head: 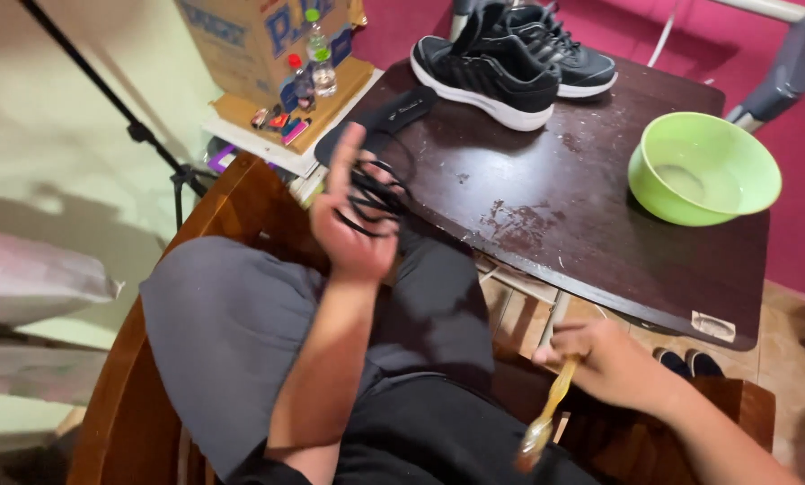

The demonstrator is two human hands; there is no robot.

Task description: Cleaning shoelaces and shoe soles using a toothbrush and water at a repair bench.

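Toothbrush (546,418) gripped in right hand (614,364); left hand (353,216) clutching black laces (380,193); shoes (510,58), green bowl (703,166) on table (555,198).

Black laces (375,193) bunched; yellow toothbrush (551,409) angled down.

Dark wooden counter (591,198), glossy but scuffed, finish worn off in pale patches. Smooth, shiny green plastic bowl (703,166). Black shoes (510,58) of matt mesh cloth with white rubbery soles. Thin black laces (375,193), matt cord, looped over left hand (353,216). Translucent amber plastic toothbrush (551,409) in right hand (609,359). Polished reddish wooden chair (124,395). Matt brown cardboard box (259,40). Soft grey cloth trousers (232,332).
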